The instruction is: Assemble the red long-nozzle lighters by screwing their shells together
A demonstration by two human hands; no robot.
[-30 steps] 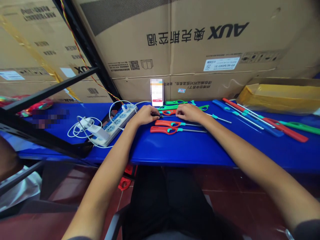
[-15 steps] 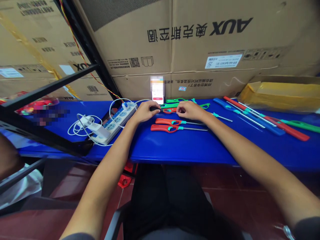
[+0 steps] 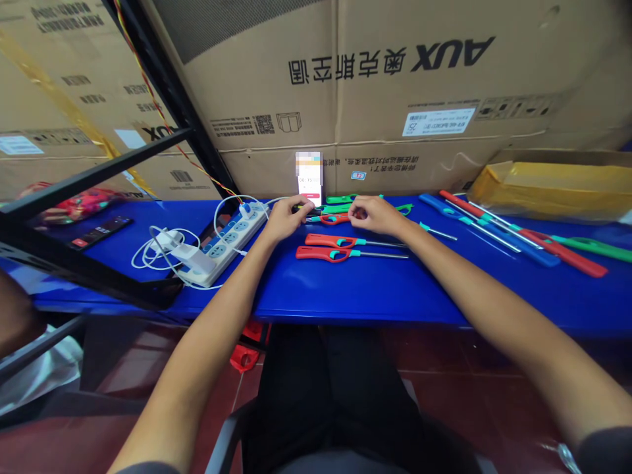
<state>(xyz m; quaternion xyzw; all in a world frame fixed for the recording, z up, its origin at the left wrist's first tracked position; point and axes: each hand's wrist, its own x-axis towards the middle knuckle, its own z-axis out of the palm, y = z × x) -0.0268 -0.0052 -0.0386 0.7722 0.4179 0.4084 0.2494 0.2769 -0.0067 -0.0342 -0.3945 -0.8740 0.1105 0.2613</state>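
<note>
- On the blue table (image 3: 355, 296), near the middle: both hands close together, just in front of the upright phone.
- Left hand (image 3: 286, 220): fingers narrow, pinched on a small black-handled tool (image 3: 297, 208); its tip is hidden at this angle.
- Right hand (image 3: 376, 215): fingers curled, narrow, resting on the handle of a red lighter (image 3: 334, 219). Cannot tell if it is gripped.
- Hands are near each other but not touching. A green lighter (image 3: 336, 209) lies just behind the red one, partly hidden by the fingers.
- Near the hands, toward the person: two long red lighters (image 3: 326, 239) with teal trim lie side by side, nozzles pointing right.
- Right of the right hand: a thin metal rod with a teal collar (image 3: 437, 231) lies on the table.
- Far right: a blue lighter (image 3: 474, 220), a long red lighter (image 3: 553, 243) and a green lighter (image 3: 587, 249), loosely laid out.
- Left of the hands: a white-and-blue power strip (image 3: 227, 243) with a white charger (image 3: 195, 261) plugged in and a white cable (image 3: 158, 249) looped beside it.
- Far edge: phone (image 3: 309, 178) leaning on a cardboard AUX carton (image 3: 395, 85); screen partly blurred.
- Far right corner: yellow package (image 3: 543, 191).
</note>
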